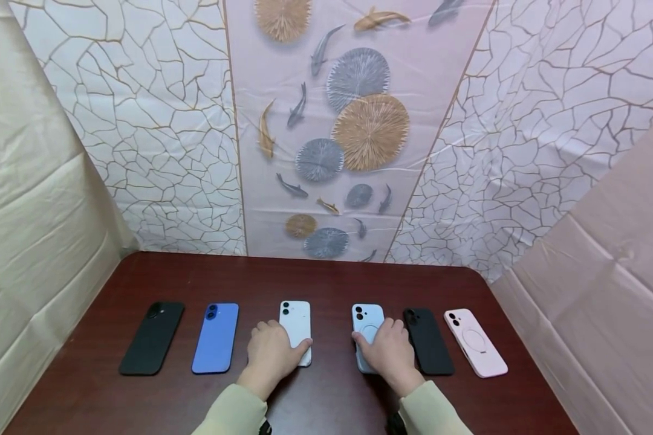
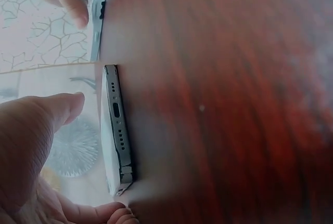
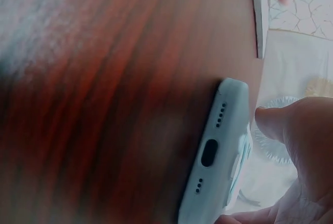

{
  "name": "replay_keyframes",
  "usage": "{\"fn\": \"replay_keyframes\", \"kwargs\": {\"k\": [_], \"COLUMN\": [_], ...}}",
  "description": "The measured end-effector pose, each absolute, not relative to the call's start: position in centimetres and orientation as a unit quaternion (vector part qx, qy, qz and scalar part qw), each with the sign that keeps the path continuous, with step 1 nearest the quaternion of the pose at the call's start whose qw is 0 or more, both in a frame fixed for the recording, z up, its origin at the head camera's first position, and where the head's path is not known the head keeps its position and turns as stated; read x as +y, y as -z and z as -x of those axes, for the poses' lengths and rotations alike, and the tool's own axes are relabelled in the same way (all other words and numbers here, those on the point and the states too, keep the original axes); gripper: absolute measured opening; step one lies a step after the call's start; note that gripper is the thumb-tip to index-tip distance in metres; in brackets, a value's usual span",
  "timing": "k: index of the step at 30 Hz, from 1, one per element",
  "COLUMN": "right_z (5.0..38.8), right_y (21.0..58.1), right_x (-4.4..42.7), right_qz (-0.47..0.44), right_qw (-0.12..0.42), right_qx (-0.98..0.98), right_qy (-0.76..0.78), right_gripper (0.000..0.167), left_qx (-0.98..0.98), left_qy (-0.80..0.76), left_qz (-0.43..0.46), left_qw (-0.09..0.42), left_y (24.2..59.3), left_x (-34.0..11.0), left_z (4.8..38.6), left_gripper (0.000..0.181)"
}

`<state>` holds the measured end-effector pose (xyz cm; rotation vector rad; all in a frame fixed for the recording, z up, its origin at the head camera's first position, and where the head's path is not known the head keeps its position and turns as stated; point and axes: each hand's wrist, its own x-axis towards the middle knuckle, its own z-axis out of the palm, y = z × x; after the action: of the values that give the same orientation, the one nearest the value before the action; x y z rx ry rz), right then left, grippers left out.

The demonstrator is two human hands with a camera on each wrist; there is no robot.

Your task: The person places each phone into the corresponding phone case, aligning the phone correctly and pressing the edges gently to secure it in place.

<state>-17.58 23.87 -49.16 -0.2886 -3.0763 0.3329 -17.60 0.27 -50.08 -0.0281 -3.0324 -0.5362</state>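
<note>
A white phone lies back up on the dark red table, camera end away from me. Over it spreads my left hand, thumb towards the phone's right edge and fingers by its left edge. In the left wrist view the thumb stands clear above the white phone. To the right, a light blue phone with a ring on its back lies under my right hand. That thumb is by its left edge, the fingers by its right edge. The right wrist view shows the port end of the light blue phone.
On the left lie a dark green phone and a blue phone. To the right of my right hand are a black phone and a pink phone. Patterned cloth hangs behind the table.
</note>
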Motion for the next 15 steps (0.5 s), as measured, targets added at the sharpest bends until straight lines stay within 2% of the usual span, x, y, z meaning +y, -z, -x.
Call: {"fn": "replay_keyframes", "kwargs": {"k": [5,15], "right_z": [17.9,19.3], "right_y": [49.2,47.7], "right_x": [23.8,23.6], "right_qz": [0.108,0.131], "right_qw": [-0.007,-0.109], "right_qx": [-0.990,-0.979], "right_qy": [-0.095,-0.117], "right_gripper": [0.089,0.098], "left_qx": [-0.984,-0.985], "left_qy": [0.178,0.173], "left_qz": [0.002,-0.015], "left_qw": [0.031,0.010], "left_y": [50.2,50.4], "left_x": [0.5,0.5], "left_z": [17.9,18.2], "left_gripper": [0.089,0.098]}}
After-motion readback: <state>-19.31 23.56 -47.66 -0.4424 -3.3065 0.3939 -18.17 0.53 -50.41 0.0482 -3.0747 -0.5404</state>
